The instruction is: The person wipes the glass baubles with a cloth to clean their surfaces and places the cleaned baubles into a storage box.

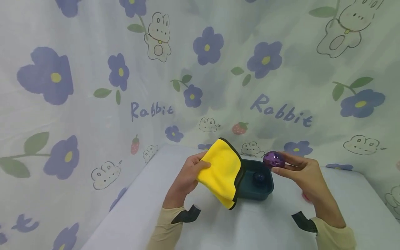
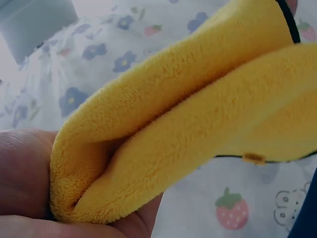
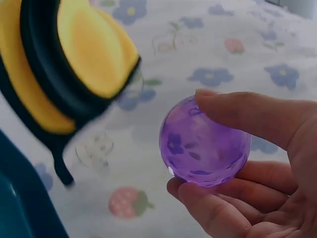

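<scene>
Above the table's (image 1: 218,229) far end, the right hand (image 1: 307,175) pinches a purple ball (image 1: 273,160) over a dark tub (image 1: 264,189); smooth and probably slippery, it wants fingertips on opposite sides. Left of it, the left hand (image 1: 187,177) grips a soft yellow cloth (image 1: 222,171) by its fold

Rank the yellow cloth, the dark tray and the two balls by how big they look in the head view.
1. yellow cloth
2. dark teal tray, partly hidden behind the cloth, so unsure against it
3. purple ball in the right hand
4. dark ball in the tray, slightly smaller-looking
</scene>
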`<state>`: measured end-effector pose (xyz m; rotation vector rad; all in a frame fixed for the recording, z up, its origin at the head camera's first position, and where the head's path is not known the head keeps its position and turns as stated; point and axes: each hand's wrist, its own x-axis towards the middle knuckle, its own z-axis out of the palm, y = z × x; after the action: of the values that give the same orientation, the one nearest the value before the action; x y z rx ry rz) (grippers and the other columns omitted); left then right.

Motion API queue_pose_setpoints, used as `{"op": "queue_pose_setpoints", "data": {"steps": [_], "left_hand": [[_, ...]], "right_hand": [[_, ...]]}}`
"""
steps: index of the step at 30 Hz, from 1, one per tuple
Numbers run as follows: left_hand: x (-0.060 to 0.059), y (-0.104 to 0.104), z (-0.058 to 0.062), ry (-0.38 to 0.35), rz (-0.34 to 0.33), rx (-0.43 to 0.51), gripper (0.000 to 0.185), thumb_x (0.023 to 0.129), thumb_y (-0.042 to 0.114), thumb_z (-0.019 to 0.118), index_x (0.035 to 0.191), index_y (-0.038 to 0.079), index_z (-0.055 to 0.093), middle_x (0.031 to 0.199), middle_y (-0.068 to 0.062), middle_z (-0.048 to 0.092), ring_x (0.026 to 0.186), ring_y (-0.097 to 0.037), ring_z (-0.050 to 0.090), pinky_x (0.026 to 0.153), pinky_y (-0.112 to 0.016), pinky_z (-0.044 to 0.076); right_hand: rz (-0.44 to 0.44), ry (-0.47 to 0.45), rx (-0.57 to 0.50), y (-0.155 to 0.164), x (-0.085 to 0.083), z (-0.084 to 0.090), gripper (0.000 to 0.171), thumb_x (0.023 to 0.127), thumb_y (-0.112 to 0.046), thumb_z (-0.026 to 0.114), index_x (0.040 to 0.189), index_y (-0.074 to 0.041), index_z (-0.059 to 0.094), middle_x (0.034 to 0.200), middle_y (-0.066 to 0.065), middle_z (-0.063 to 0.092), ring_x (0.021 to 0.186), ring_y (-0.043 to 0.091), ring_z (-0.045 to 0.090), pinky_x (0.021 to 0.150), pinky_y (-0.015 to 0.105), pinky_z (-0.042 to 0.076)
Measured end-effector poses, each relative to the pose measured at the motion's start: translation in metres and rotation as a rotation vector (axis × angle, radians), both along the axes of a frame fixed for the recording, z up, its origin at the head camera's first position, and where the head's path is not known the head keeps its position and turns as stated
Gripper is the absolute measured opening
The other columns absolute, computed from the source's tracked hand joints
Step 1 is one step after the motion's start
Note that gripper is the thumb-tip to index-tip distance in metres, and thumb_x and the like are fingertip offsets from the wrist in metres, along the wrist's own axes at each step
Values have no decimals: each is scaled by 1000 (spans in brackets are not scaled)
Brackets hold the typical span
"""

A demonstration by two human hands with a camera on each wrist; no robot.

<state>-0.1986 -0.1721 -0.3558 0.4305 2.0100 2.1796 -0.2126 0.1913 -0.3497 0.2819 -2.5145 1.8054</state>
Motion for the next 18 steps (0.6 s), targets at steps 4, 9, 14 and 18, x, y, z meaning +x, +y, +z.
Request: {"op": "queue_pose_setpoints", "data": {"steps": [4, 9, 14, 18], "left_hand": [[-6, 20, -2, -18, 45, 2, 57, 100, 16, 54, 155, 5, 43, 119, -12, 65, 93, -18, 69, 84, -30, 60], [-8, 36, -9, -7, 69, -18, 55, 100, 12, 55, 154, 8, 47, 126, -17, 62, 96, -18, 66, 86, -29, 58], [-5, 47, -11, 82, 116, -121, 52, 101, 11, 55, 153, 10, 50, 123, -19, 63, 92, -19, 65, 85, -31, 58], [-5, 58, -11, 168, 131, -207, 51, 102, 10, 54, 152, 15, 52, 124, -16, 63, 93, -19, 63, 85, -31, 57]], "right_hand": [[38, 56, -36, -31, 5, -1, 69, 85, -25, 85, 146, -8, 59, 148, 11, 61, 105, -7, 70, 89, 14, 55], [72, 47, -101, -64, 6, -12, 67, 83, -23, 86, 144, -9, 61, 144, 17, 64, 106, -3, 72, 91, 18, 56], [79, 46, -136, -80, 0, -19, 67, 81, -24, 88, 141, -11, 64, 139, 14, 67, 108, 2, 73, 91, 22, 58], [45, 56, -96, -81, -5, -24, 66, 81, -26, 88, 141, -12, 65, 138, 12, 68, 112, 11, 74, 91, 24, 59]]}}
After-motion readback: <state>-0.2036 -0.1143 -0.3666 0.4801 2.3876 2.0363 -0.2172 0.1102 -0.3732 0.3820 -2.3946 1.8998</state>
